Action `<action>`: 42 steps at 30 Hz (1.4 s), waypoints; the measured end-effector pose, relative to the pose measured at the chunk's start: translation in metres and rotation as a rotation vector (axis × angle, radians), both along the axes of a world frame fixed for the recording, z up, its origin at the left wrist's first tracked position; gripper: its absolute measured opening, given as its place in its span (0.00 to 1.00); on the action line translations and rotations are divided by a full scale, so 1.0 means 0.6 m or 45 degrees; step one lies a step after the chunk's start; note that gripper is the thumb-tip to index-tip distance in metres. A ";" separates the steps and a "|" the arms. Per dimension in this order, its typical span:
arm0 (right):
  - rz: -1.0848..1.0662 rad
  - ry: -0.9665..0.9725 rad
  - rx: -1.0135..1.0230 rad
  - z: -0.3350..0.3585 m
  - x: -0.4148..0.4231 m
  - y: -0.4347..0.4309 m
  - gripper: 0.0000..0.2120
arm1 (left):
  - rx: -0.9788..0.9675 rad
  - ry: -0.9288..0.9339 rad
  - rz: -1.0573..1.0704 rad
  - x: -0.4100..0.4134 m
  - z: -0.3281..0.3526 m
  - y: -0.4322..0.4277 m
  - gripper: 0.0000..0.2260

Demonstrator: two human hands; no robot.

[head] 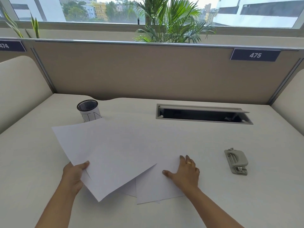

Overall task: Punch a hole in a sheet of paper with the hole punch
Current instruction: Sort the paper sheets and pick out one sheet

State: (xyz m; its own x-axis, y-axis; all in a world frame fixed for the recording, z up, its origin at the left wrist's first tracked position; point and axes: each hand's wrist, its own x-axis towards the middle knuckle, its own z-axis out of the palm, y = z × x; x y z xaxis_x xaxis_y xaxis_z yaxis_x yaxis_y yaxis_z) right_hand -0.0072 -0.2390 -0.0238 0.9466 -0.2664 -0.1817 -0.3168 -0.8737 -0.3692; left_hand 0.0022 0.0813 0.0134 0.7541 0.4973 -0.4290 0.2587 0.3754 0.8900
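- Hole punch (236, 161) lies on the desk (230, 203), just right of the right hand (184, 173), untouched.
- Long axis runs away from the person, leaning slightly left; grey, handle up.
- Left hand (74, 174) pinches the top sheet (105, 153) by its near-left edge, thumb on top, sheet tilted.
- Right hand lies flat, fingers spread, on the lower sheets (158, 186).
- Mesh pen cup (89, 111) stands behind the paper.

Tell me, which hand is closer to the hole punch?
Right. The right hand rests on the papers just left of the hole punch; the left hand holds a sheet much farther left.
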 end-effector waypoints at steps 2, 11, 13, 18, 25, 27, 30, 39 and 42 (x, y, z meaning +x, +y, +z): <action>0.089 0.004 0.059 0.000 0.005 0.022 0.45 | -0.001 0.000 0.018 -0.003 0.001 0.010 0.20; -0.061 -0.034 0.062 0.026 0.023 0.077 0.46 | -0.008 0.007 0.051 -0.019 0.002 0.034 0.20; -0.077 -0.007 0.076 0.030 0.027 0.090 0.46 | -0.007 0.015 0.063 -0.022 0.001 0.036 0.20; -0.001 0.025 0.128 0.033 0.034 0.115 0.44 | -0.030 0.003 0.068 -0.024 0.004 0.037 0.20; -0.011 0.161 0.280 0.038 0.046 0.116 0.37 | -0.044 0.008 0.047 -0.024 0.004 0.034 0.20; -0.002 0.181 0.322 0.037 0.049 0.112 0.36 | -0.046 0.012 0.041 -0.024 0.004 0.033 0.20; -0.036 0.155 0.427 0.038 0.053 0.101 0.28 | -0.050 0.010 0.027 -0.025 0.004 0.032 0.20; -0.107 -0.158 0.412 0.090 0.063 0.007 0.18 | -0.028 0.020 -0.049 -0.022 0.002 0.018 0.20; -0.091 -0.361 0.335 0.133 0.069 -0.024 0.17 | -0.023 0.027 -0.095 -0.019 0.004 0.010 0.20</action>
State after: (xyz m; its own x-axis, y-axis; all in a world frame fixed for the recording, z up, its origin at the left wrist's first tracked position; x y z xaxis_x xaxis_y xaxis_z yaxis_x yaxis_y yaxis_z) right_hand 0.0340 -0.2537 0.0560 0.9497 -0.3129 0.0134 -0.2269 -0.7171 -0.6590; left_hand -0.0089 0.0873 0.0160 0.7794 0.4320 -0.4537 0.3053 0.3705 0.8772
